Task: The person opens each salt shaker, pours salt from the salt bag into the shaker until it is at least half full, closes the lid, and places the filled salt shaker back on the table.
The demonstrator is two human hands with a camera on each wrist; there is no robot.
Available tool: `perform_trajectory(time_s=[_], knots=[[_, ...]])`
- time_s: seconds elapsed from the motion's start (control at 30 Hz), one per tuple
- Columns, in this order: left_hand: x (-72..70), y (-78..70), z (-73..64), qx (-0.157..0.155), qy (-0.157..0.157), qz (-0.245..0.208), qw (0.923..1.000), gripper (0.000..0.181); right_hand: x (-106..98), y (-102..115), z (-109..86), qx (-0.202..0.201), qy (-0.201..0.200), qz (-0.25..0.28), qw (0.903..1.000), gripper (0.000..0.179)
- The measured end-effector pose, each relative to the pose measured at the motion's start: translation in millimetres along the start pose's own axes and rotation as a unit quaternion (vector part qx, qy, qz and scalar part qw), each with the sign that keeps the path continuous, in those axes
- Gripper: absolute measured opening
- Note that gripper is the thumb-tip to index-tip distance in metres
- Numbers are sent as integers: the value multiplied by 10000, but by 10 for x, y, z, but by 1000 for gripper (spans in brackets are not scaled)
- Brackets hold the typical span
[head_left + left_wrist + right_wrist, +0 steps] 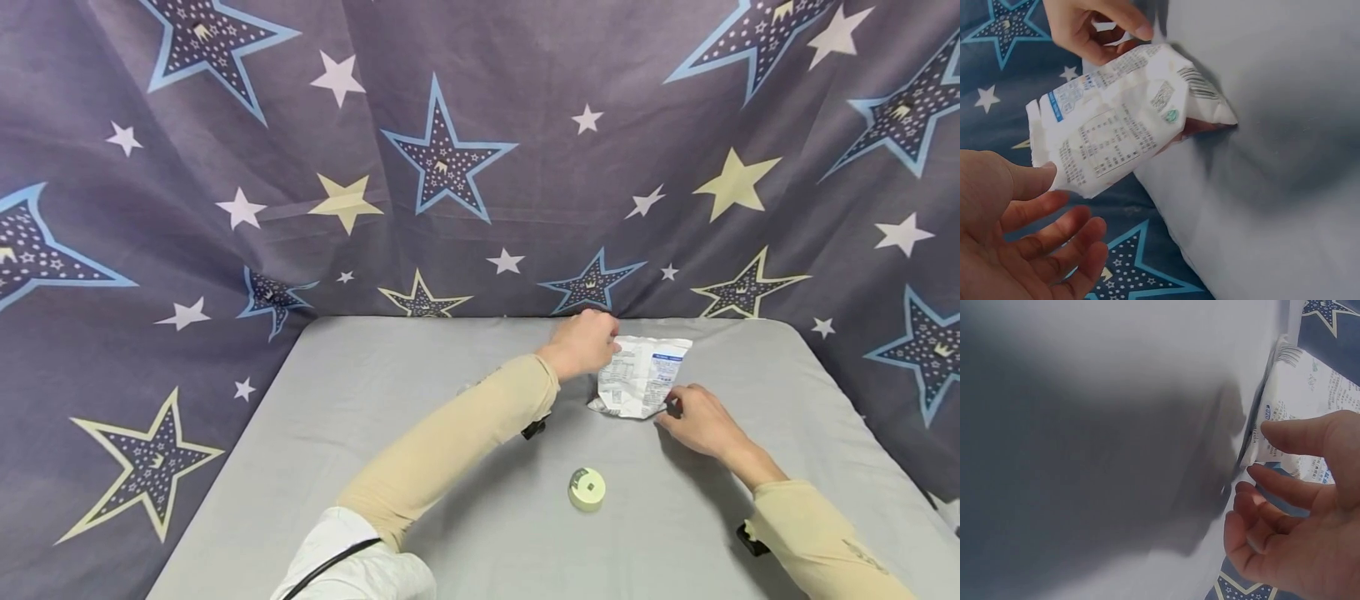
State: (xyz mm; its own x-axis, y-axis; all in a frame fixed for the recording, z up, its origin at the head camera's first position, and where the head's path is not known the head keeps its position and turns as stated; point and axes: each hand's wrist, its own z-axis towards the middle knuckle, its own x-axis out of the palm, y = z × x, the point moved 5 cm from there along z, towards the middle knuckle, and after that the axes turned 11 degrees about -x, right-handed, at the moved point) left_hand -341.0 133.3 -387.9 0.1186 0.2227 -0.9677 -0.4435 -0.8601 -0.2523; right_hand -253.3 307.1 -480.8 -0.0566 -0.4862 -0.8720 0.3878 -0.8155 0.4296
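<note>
A crumpled white printed packet point(641, 375) stands tilted, its lower end down by the grey surface, with a blue label band near its top. My left hand point(587, 342) pinches its upper left corner. In the left wrist view, the left thumb lies over the packet point(1110, 119) edge and the other fingers curve loosely below. At the lower right corner, my right hand point(697, 419) has thumb and forefinger on either side of the packet. The right wrist view shows its remaining fingers bent beneath the packet point(1300, 387).
A small round pale-green object point(587, 489) with a square hole on top sits on the grey padded surface point(495, 533), nearer me than the packet. Behind the surface hangs a dark star-patterned cloth point(525, 183). Something small and clear point(467, 387) lies partly behind my left sleeve.
</note>
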Motion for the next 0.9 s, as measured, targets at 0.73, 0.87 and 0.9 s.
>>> perform_trajectory(time_s=[0.73,0.87,0.9], knots=[[96,-157,3,-88,-257,141,9995,21,34,-105,39,323,329,-16,9989,21],[95,-167,-20,-96,-266,152,9995,19,39,-119,51,339,240,37,9991,20],[92,-169,-25,-94,-274,152,9995,19,42,-123,52,344,212,56,9992,19]])
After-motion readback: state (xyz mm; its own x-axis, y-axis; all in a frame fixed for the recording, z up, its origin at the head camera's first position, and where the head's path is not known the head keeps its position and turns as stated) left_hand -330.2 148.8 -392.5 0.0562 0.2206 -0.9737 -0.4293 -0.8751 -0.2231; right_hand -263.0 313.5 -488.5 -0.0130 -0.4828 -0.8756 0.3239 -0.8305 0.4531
